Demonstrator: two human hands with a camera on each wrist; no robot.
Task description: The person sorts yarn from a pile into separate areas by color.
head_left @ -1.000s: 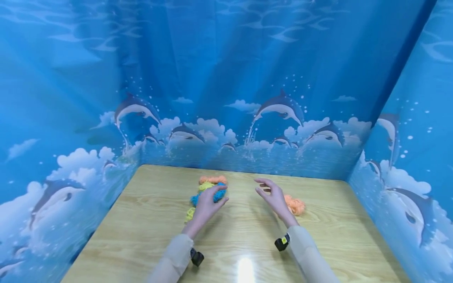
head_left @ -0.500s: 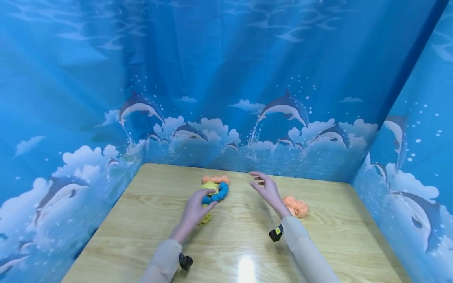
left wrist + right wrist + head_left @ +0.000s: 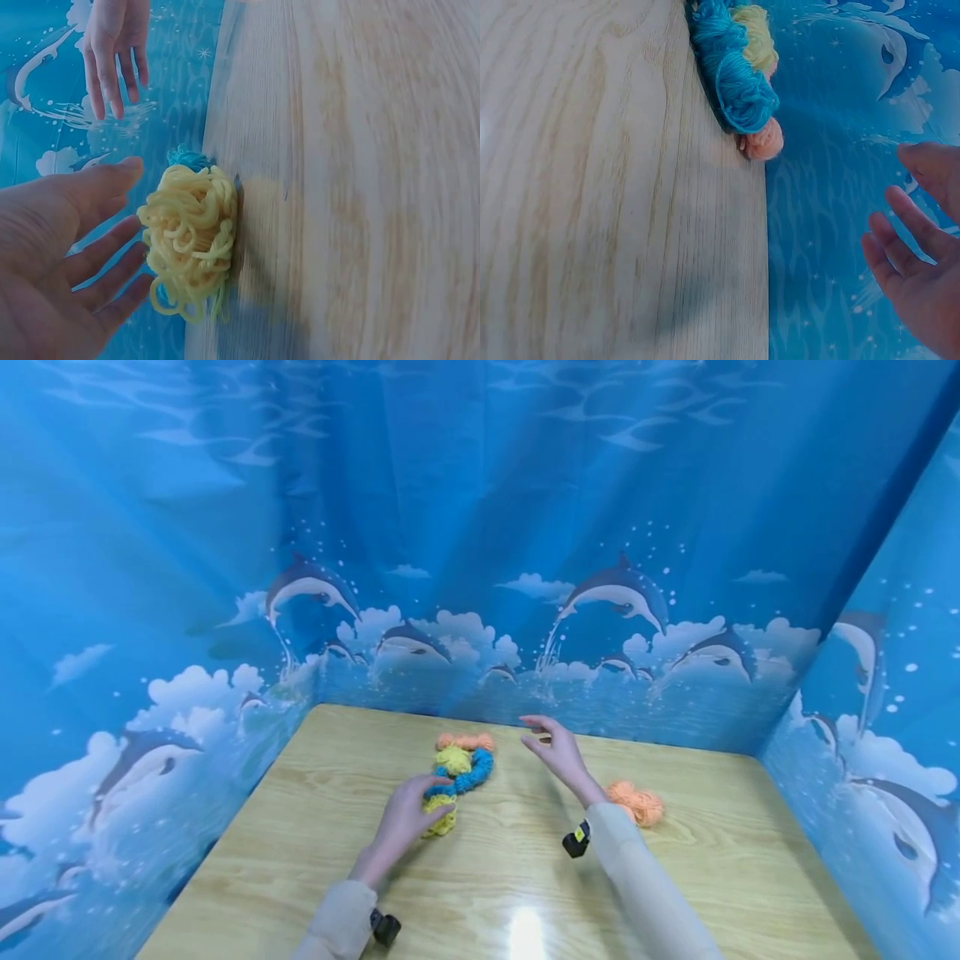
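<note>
The left grip [image 3: 408,814] has drifted lower left, the right grip [image 3: 558,752] upper left; both are loose, holding nothing. Beside the left, lower centre, lies loopy yellow yarn [image 3: 191,240], contact unclear. Above it sit a ropy, curved blue skein [image 3: 477,770], a yellow ball [image 3: 453,760] and an orange twist [image 3: 482,742]; right of centre, an orange tangle [image 3: 641,806]. Pale wood-grained tabletop [image 3: 480,877]; dolphin-printed blue curtain [image 3: 525,527] behind.
</note>
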